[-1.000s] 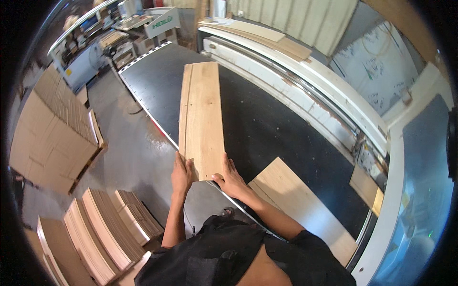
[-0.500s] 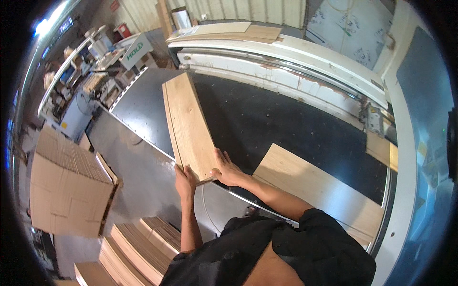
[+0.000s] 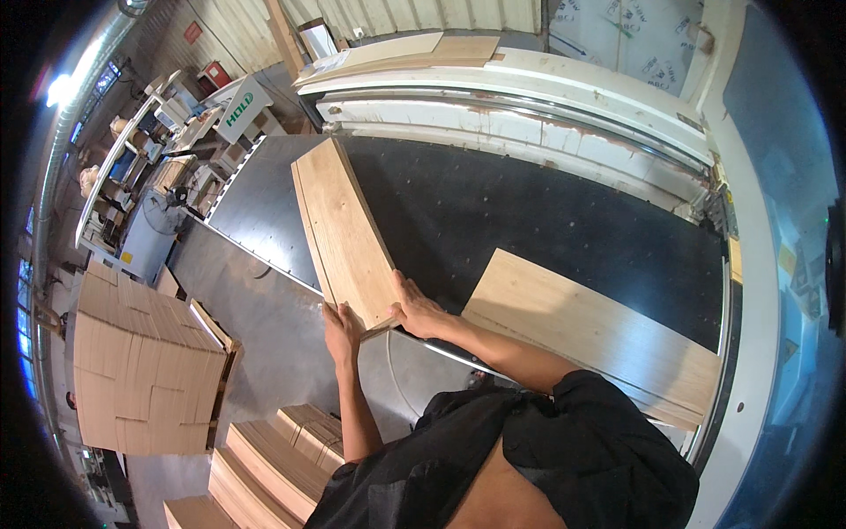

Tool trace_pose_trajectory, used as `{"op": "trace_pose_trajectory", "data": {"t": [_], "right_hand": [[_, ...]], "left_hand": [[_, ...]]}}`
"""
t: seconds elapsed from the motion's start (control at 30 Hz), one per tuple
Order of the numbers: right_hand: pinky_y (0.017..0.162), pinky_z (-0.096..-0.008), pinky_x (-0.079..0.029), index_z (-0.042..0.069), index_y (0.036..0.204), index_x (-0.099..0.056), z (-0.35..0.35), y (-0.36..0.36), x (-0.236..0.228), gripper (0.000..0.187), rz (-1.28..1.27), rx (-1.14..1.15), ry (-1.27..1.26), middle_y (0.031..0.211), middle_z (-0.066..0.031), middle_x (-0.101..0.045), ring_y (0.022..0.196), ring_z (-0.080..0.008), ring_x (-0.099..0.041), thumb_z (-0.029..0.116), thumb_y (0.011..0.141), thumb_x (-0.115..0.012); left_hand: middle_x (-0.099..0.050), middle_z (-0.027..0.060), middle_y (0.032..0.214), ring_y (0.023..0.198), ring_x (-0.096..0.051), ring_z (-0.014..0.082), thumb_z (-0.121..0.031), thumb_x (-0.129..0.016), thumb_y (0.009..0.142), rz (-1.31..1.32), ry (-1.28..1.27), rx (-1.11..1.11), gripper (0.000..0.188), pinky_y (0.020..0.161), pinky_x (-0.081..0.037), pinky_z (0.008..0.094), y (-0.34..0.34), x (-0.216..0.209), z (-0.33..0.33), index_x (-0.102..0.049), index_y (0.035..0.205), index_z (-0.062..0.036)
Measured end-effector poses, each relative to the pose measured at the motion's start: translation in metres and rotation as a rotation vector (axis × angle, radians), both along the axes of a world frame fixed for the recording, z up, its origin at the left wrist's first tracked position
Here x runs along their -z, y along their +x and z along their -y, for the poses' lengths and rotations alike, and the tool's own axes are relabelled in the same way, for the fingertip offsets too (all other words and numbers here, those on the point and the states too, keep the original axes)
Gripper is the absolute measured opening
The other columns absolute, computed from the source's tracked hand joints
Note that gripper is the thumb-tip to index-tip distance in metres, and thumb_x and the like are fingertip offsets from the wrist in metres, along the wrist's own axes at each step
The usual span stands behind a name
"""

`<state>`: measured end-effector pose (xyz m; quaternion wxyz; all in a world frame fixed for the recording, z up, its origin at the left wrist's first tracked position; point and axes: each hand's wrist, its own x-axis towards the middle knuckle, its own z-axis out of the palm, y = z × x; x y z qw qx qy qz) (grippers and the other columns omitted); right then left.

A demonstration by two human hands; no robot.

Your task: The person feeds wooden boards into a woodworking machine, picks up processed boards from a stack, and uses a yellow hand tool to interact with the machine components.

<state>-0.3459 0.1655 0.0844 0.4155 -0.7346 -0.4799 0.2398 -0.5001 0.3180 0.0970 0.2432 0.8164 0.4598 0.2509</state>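
A long light-wood board, with a groove along its left edge, slants away from me over the black machine table. It may be several boards stacked; I cannot tell. My left hand grips its near left corner, thumb on top and the other fingers out of sight beneath. At the near right corner, my right hand clasps the side edge, its fingers along that side. A second wide wooden board lies on the table to the right, beyond and beside my right forearm.
A white machine beam with loose boards on it runs along the table's far side. To the left stands a tall stack of panels. More wood strips are piled at lower left. A blue-tinted panel bounds the right.
The view has tilted and shifted slightly, so the surroundings sit differently. Both hands keep hold of the board, which has hardly moved against the table.
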Motion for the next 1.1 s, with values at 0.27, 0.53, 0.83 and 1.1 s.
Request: {"op": "trace_pose_trajectory", "data": {"t": [0.27,0.53,0.83,1.1], "right_hand": [[0.129,-0.0398,-0.018,-0.009,0.159,0.008,0.004,0.004,0.005,0.082,-0.003,-0.036,0.060,0.168,-0.0326,-0.004,0.157,-0.0404,-0.015,0.032,0.110,-0.043],[0.122,-0.0436,-0.033,-0.006,0.160,-0.017,0.048,-0.008,-0.014,0.074,-0.032,-0.093,0.055,0.164,-0.0293,-0.028,0.150,-0.0400,-0.034,0.032,0.106,-0.051],[0.098,-0.0352,-0.052,0.006,0.155,-0.042,0.253,0.027,-0.039,0.060,-0.259,0.305,0.297,0.119,-0.0109,-0.070,0.107,-0.0194,-0.066,0.027,0.103,-0.064],[0.094,-0.0327,-0.051,0.006,0.144,-0.056,0.463,-0.024,-0.055,0.041,0.056,1.436,0.716,0.109,-0.0079,-0.072,0.101,-0.0149,-0.066,0.026,0.108,-0.057]], "left_hand": [[-0.063,0.0326,0.127,0.115,-0.060,0.0538,-0.041,-0.046,0.107,-0.005,-0.034,0.005,0.055,0.093,-0.049,0.0538,0.003,-0.002,0.001,-0.043,0.145,-0.0007],[-0.056,0.0320,0.140,0.127,-0.055,0.0513,-0.045,-0.047,0.106,0.060,0.058,0.043,0.064,0.102,-0.046,0.0511,-0.016,0.036,-0.045,-0.041,0.151,0.0003],[-0.051,0.0320,0.147,0.134,-0.050,0.0503,-0.047,-0.066,0.098,-0.165,0.158,0.105,0.078,0.108,-0.045,0.0530,0.029,-0.022,-0.047,-0.040,0.154,0.0003],[-0.047,0.0288,0.153,0.142,-0.046,0.0418,-0.050,-0.063,0.100,0.054,0.197,0.831,0.074,0.119,-0.034,0.0454,0.206,-0.105,0.060,-0.048,0.149,0.0028]]}}
